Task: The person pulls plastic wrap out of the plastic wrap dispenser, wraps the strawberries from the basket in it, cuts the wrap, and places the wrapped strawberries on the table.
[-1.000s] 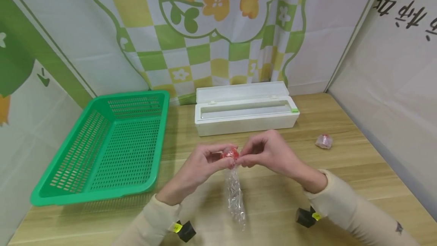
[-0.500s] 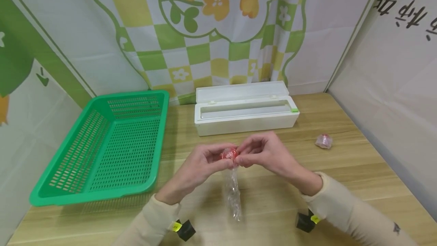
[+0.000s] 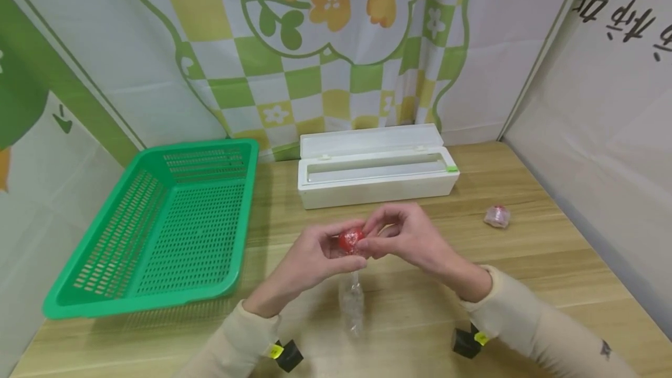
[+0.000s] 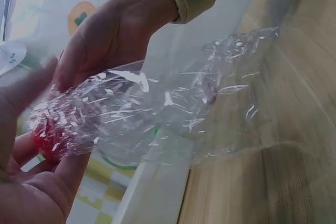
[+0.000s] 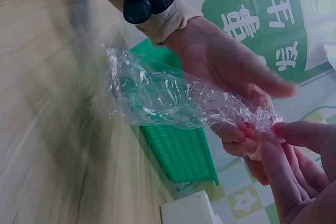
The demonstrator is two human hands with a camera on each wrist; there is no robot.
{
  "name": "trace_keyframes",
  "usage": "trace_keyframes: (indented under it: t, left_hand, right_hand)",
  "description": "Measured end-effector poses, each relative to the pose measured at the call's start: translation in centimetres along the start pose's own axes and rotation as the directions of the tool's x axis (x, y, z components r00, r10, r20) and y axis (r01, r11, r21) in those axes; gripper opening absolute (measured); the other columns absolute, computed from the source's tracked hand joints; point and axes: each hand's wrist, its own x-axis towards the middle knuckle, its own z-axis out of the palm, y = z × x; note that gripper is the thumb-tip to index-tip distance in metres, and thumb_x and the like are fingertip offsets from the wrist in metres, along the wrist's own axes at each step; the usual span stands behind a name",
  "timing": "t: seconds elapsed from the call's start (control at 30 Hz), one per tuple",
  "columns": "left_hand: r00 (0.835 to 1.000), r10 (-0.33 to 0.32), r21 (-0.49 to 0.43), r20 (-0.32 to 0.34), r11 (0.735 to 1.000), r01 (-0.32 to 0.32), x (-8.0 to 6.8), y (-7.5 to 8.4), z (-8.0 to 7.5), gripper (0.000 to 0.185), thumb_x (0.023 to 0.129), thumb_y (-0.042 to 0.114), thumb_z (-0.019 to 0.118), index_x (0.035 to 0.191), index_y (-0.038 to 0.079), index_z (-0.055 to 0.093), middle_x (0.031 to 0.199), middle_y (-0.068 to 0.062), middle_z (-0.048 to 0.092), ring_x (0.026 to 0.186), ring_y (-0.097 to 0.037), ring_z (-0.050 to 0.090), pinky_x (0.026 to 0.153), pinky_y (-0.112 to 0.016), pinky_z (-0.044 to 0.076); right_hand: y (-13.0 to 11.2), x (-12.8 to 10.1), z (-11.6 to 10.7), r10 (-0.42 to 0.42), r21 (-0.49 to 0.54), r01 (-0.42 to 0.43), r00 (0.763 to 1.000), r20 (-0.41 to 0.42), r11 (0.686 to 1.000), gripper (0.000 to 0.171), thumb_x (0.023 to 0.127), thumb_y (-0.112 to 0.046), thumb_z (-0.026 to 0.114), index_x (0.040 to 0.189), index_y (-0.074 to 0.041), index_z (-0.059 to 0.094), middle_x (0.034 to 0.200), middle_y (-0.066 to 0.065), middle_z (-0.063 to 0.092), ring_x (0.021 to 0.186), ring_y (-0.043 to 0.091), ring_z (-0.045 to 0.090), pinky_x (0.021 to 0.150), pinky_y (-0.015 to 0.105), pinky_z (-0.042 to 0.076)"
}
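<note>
Shorter now, the plastic wrap (image 3: 352,305) tail hangs below the red ball (image 3: 350,239) pinched between my left hand (image 3: 315,255) and right hand (image 3: 406,238) before the white box (image 3: 375,177), so I twist snugly, ball steady.

Bright even light, wrist views motion-blurred

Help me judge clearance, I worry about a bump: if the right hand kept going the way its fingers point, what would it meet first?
The right hand points leftward at the red ball it pinches, with the left hand just beyond; depth looks close.
</note>
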Motion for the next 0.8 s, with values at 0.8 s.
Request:
trace_keyframes:
  t: [0.8]
  left_hand:
    - [0.966,-0.104,-0.461,-0.235,0.887,-0.016,0.6,0.6,0.3,0.031,0.1,0.006,0.053,0.131,0.002,0.054,0.123,-0.004,0.065,0.101,-0.011,0.065,0.097,-0.023,0.054]
  right_hand:
    - [3.4,0.8,1.8,-0.826,-0.632,0.775,0.337,0.452,-0.03,0.029,0.101,-0.01,0.05,0.125,-0.017,0.066,0.112,0.007,0.049,0.068,0.011,0.051,0.058,0.01,0.041]
